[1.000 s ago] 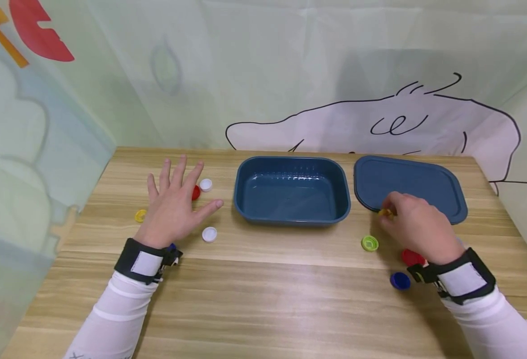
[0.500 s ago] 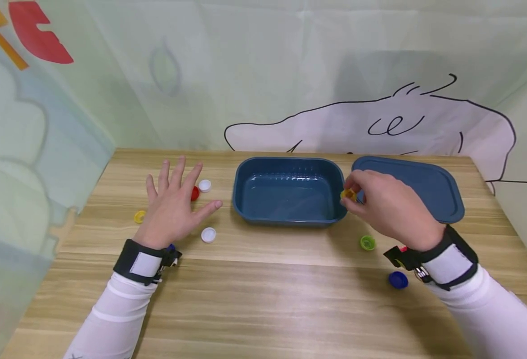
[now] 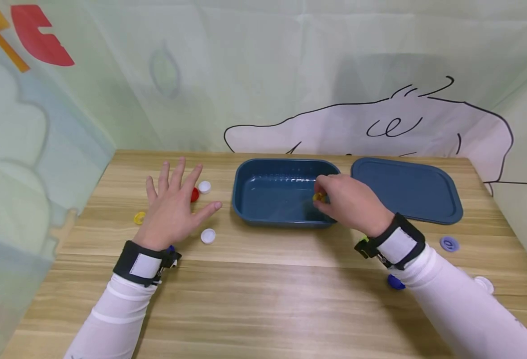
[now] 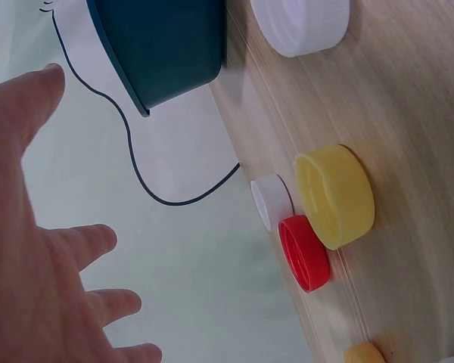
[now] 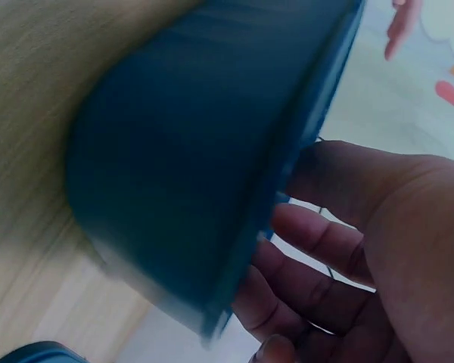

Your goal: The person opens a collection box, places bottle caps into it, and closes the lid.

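Observation:
In the head view my right hand (image 3: 355, 202) reaches over the right rim of a dark blue plastic container (image 3: 281, 224). Thumb and fingers pinch a yellow bottle cap (image 3: 319, 197) above the container's inside. The right wrist view has the fingertips past the rim, with the cap hidden. My left hand (image 3: 169, 212), fingers spread, is held over several bottle caps at the left. Around it are a red cap (image 3: 194, 194), a white cap (image 3: 204, 187), another white cap (image 3: 208, 236) and a yellow cap (image 3: 139, 218). Beneath it, another yellow cap (image 4: 337, 197) shows in the left wrist view.
A flat blue lid (image 3: 407, 192) lies right of the container. Nearer the right arm are a blue cap (image 3: 396, 282), a pale purple cap (image 3: 449, 244), a white cap (image 3: 484, 284) and a partly covered green cap (image 3: 365, 240). A printed cloth (image 3: 263, 75) hangs behind the wooden table.
The right hand has carried the yellow bottle cap leftward from the lid's front edge to over the container. Its arm now uncovers the pale purple and white caps. The left hand stays in place.

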Demonstrator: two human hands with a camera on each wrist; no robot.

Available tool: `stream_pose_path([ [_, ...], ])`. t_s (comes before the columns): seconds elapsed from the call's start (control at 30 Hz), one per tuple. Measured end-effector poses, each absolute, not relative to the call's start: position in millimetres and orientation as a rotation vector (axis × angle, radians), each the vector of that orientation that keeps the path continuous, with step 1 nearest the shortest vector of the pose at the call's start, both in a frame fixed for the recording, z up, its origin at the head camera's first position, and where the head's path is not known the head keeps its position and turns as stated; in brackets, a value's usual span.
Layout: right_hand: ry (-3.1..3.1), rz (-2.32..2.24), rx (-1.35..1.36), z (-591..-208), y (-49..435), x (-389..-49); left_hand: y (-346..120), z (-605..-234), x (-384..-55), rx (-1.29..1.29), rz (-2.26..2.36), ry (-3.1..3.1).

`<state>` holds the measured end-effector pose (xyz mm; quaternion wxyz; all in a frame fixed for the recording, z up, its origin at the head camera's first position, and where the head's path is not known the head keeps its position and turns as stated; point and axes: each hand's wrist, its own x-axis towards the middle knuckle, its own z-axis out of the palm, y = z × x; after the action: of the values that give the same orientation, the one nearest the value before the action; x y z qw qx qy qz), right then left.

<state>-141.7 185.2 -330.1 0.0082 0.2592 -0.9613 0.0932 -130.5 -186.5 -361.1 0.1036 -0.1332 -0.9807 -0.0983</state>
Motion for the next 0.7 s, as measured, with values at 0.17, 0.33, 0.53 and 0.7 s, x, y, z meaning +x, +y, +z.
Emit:
stream_pose_path([
  [0.17,-3.008,0.264,0.822,-334,184,-144,-188,-362,-131,-0.399,-0.288,-2.891],
  [0.33,-3.005,0.239,0.834,-327,187,-143,-188,-363,-131,-0.402,-0.287,-2.890],
  [0.53,-3.031,0.178,0.828,-312,195,-139,-185,-363,-131,-0.410,-0.280,-2.898],
  [0.7,-3.075,0.158,0.770,-301,205,-126,-184,-362,-131,-0.417,-0.300,-2.890],
])
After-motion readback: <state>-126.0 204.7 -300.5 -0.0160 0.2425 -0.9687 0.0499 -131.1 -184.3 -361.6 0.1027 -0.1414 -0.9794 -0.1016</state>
